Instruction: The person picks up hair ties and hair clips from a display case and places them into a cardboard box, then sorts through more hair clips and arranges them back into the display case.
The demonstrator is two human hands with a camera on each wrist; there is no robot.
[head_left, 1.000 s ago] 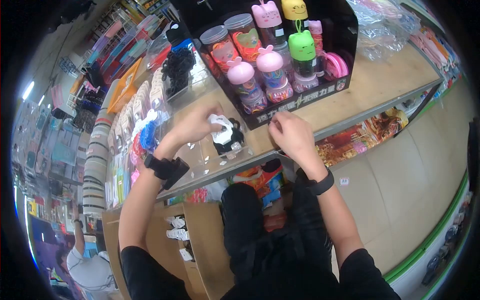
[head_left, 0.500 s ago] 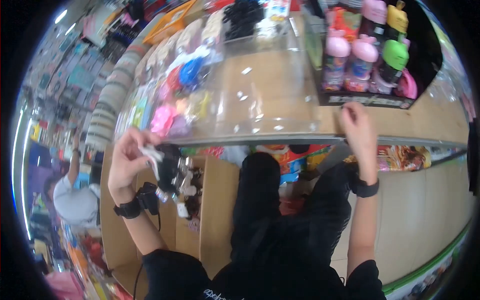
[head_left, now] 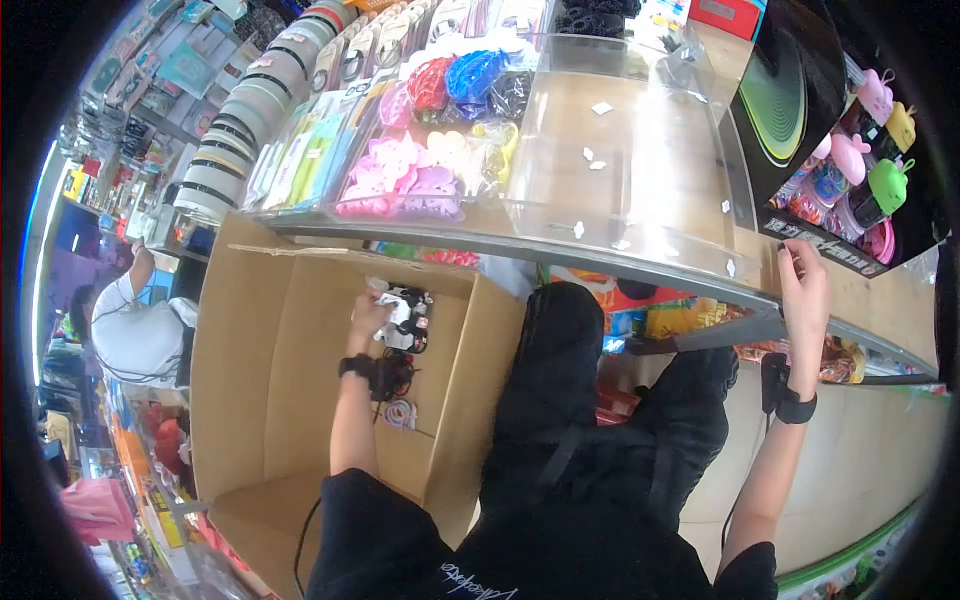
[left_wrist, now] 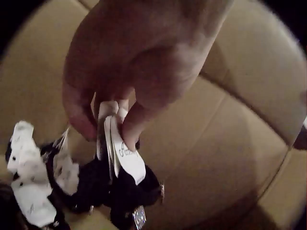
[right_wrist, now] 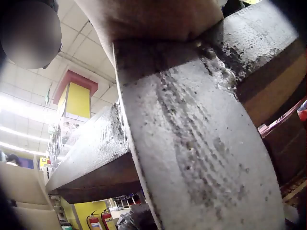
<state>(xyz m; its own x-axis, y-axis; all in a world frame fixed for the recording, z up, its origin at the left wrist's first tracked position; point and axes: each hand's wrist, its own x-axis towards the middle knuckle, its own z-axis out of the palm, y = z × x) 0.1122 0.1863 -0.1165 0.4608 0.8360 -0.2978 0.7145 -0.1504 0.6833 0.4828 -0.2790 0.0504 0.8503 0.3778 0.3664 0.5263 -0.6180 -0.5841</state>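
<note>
Inside the cardboard box (head_left: 230,360) my left hand (head_left: 370,318) pinches a small bunch of white cards (left_wrist: 129,160) between thumb and fingers. Black hair ties (left_wrist: 129,191) hang from the cards, one with a glittery piece on it. More hair ties on white cards (left_wrist: 33,191) lie on the box bottom beside them. My right hand (head_left: 803,290) rests at the shelf's front edge, fingers loosely curled and holding nothing. In the right wrist view, a worn metal bracket (right_wrist: 192,143) hides most of that hand.
A clear plastic tray (head_left: 630,180) with white scraps sits on the shelf above the box. To its left lie bagged coloured hair items (head_left: 400,170). A black display box (head_left: 790,70) with character-topped jars (head_left: 850,160) stands at the right. Another person (head_left: 140,330) is at far left.
My left hand has carried the carded hair ties from the clear tray down into the cardboard box. My right hand stays at the shelf edge, and the head view has turned left.
</note>
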